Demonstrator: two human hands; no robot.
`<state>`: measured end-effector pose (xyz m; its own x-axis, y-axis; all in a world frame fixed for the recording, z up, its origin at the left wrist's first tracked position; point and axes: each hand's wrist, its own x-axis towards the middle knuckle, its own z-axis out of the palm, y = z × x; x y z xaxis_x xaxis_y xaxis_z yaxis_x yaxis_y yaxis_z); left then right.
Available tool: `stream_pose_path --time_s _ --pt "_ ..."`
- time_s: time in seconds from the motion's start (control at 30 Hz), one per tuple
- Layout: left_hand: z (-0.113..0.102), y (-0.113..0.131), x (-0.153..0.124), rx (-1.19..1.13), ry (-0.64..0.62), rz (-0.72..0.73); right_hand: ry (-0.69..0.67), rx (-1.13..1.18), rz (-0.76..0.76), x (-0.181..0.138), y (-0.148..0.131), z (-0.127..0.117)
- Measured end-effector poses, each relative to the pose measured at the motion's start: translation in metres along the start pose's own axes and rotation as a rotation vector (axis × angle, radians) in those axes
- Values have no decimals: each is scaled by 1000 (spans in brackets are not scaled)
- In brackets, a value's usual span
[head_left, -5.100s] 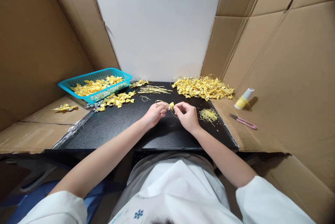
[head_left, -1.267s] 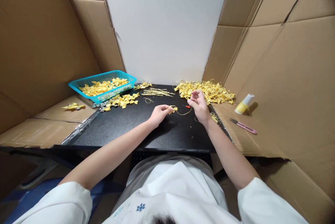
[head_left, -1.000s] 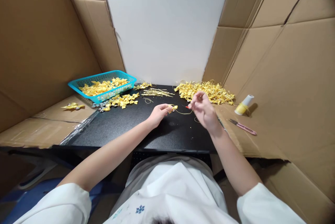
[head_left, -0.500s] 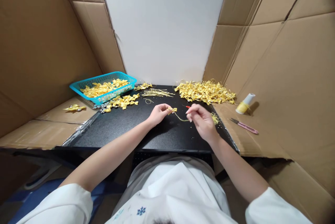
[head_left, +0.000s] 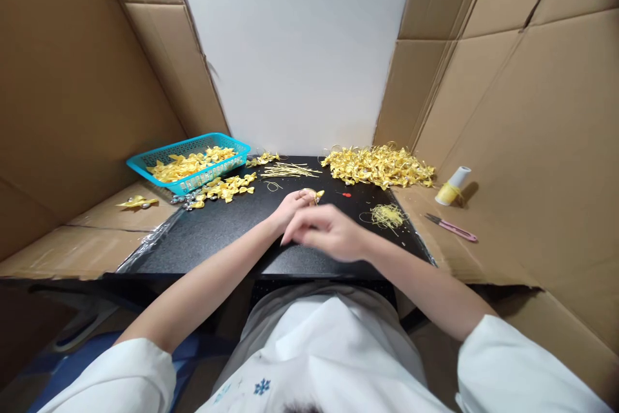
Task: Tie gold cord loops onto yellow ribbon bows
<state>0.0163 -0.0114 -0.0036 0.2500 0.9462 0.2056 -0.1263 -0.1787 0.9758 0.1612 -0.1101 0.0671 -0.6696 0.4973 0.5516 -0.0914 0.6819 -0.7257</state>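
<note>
My left hand (head_left: 289, 210) is closed in a pinch on a small yellow ribbon bow (head_left: 319, 194), which sticks out past the fingertips. Crossing in front of it, nearer my body, is my right hand (head_left: 326, 232), slightly blurred, with its fingers curled. Whatever the right fingers hold is hidden, and the cord from the bow cannot be made out. Just beyond the hands, a small red item (head_left: 347, 194) lies on the black table (head_left: 217, 242).
A turquoise basket (head_left: 193, 186) of yellow bows stands back left, loose bows (head_left: 227, 188) before it. Gold cords (head_left: 290, 170) lie mid-back. A bow heap (head_left: 380, 166), thread tangle (head_left: 387, 215), thread cone (head_left: 452, 186) and pink snips (head_left: 452, 227) are rightward. Cardboard walls (head_left: 522, 123) flank the table.
My right hand has swept left from beside the red item to in front of my left hand. The stretched cord no longer shows, and the thread tangle is uncovered. My left hand keeps the bow.
</note>
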Motion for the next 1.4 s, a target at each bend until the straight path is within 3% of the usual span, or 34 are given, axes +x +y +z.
stream_pose_path --time_s 0.07,0.13,0.27,0.4,0.47,0.67,0.87,1.1,1.23,1.4 --pt "0 5 0 -230 -71 -92 -272 -41 10 -3 8 15" --pt "-1 11 -2 -380 -132 -143 -314 -178 10 -13 20 18" --pt "-3 16 -6 -489 -241 -145 -184 -385 21 -31 35 -4" --pt "-4 13 -8 -523 -311 -147 327 -534 14 -26 35 -30" --pt "-4 11 -9 -525 -302 -157 458 -551 -37 -15 34 -34" --pt "-3 10 -9 -540 -266 -234 399 -627 -93 10 40 -34" --pt "-5 7 -8 -638 -360 -271 263 -782 13 10 43 -46" --pt "-5 5 -7 -609 -344 -294 149 -990 -16 11 35 -52" --pt "-3 6 -7 -533 -294 -284 187 -1076 -32 13 35 -48" --pt "0 8 -6 -502 -235 -229 348 -1097 35 13 46 -40"
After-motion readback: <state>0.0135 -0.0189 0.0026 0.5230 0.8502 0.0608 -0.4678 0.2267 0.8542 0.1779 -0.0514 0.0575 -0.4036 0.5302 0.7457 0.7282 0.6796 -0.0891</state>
